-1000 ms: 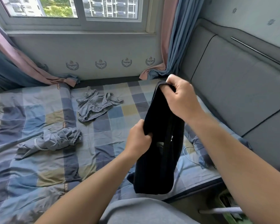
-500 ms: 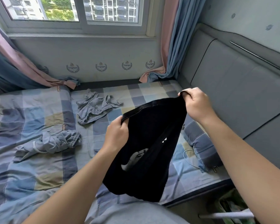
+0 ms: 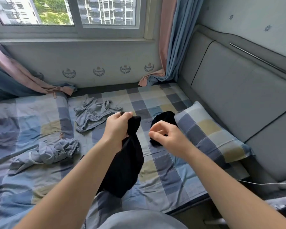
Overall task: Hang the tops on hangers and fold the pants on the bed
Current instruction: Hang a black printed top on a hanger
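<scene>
**Black garment in left hand, nothing folded or hung yet**

Left hand (image 3: 116, 128) is clamped in a fist round the bunched top of a limp black fabric garment (image 3: 124, 167). The garment hangs from it over the checked blue-and-yellow bed sheet (image 3: 163, 171), lower end near the bed's front edge. Right hand (image 3: 170, 138) is just beside it, fingers loosely curled and apart from the thumb, gripping nothing that shows. Behind that hand a second black fabric lump (image 3: 165, 119) lies on the sheet against the checked rectangular pillow (image 3: 210, 134). Cannot tell if it is a separate item or joined to the held one, nor whether either is a top or pants.

Progress: early, by my read. A crumpled pale grey drawstring garment (image 3: 92, 116) lies unfolded mid-bed. A crumpled blue-grey garment with elastic waistband (image 3: 53, 151) lies unfolded further left, well apart from the hands. No folded pile, no hangers in view, nothing hung. Left to do: identify the black cloth, flatten and fold the pants, fetch hangers for the tops.
</scene>
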`<state>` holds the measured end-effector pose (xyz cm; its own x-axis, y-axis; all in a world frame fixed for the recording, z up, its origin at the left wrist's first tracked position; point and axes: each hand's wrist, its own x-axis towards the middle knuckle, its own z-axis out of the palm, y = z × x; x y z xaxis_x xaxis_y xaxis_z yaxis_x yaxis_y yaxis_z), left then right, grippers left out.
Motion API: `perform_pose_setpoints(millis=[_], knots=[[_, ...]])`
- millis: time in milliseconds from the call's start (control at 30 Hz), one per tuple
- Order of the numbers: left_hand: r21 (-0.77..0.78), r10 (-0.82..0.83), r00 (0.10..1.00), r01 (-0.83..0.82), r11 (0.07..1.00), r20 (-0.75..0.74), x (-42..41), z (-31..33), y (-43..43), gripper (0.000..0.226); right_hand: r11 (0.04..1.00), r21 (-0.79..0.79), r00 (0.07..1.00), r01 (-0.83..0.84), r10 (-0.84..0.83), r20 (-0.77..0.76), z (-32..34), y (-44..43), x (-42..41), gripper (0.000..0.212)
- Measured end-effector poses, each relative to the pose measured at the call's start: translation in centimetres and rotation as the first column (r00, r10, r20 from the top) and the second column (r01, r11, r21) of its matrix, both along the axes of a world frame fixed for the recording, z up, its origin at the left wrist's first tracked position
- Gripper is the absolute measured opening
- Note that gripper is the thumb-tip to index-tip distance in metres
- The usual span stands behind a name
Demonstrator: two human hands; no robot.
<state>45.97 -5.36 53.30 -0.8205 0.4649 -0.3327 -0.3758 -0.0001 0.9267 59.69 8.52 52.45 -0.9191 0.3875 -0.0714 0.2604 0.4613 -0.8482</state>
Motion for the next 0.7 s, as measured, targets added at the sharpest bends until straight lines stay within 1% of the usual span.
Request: perform_pose_setpoints(millis=[100, 133, 167, 233, 267, 333, 367, 433, 467, 567, 700], knots=[[0.116, -0.059, 0.997, 0.052, 0.992, 0.057, 0.4, 1.7, 0.1, 0.015, 1.0, -0.029, 1.0, 0.006, -0.006, -0.004, -1.0, -1.3, -0.6, 0.05], [0.158, -0.084, 0.994, 0.072, 0.985, 0.071, 0.7, 2.3, 0.3, 0.016, 0.999, -0.047, 1.0, 0.015, -0.015, -0.014, -1.3, -1.9, -1.0, 0.058], [0.199, -0.108, 0.991, 0.09, 0.976, 0.08, 1.1, 2.7, 0.4, 0.018, 0.997, -0.063, 0.999, 0.037, -0.04, -0.037, -1.6, -2.5, -1.5, 0.06], [0.261, -0.146, 0.987, 0.122, 0.958, 0.074, 1.8, 3.3, 0.7, 0.019, 0.988, -0.049, 0.985, 0.146, -0.15, -0.089, -2.1, -3.5, -2.6, 0.049], [0.267, -0.157, 0.986, 0.137, 0.954, 0.056, 2.1, 3.5, 0.8, 0.019, 0.978, -0.027, 0.97, 0.209, -0.21, -0.121, -2.3, -3.7, -3.0, 0.039], [0.261, -0.172, 0.985, 0.16, 0.952, 0.024, 2.1, 3.6, 0.9, 0.021, 0.958, 0.045, 0.942, 0.284, -0.27, -0.199, -2.9, -3.5, -3.5, 0.012], [0.259, -0.168, 0.985, 0.156, 0.953, 0.024, 1.9, 3.6, 0.8, 0.022, 0.951, 0.075, 0.935, 0.299, -0.277, -0.222, -3.2, -3.1, -3.5, 0.007], [0.264, -0.138, 0.99, 0.124, 0.956, 0.037, 1.2, 3.6, 0.6, 0.022, 0.938, 0.124, 0.936, 0.323, -0.297, -0.19, -4.1, -1.9, -3.0, 0.024], [0.263, -0.12, 0.992, 0.105, 0.959, 0.04, 0.9, 3.5, 0.5, 0.022, 0.933, 0.151, 0.941, 0.327, -0.305, -0.147, -4.4, -1.2, -2.5, 0.027], [0.255, -0.096, 0.995, 0.083, 0.963, 0.04, 0.1, 3.1, 0.3, 0.022, 0.916, 0.263, 0.952, 0.302, -0.303, -0.037, -5.4, 1.0, -0.8, 0.022], [0.252, -0.09, 0.994, 0.073, 0.965, 0.056, 0.2, 2.3, 0.4, 0.022, 0.864, 0.404, 0.939, 0.3, -0.343, 0.035, -5.5, 3.6, 1.3, 0.017]])
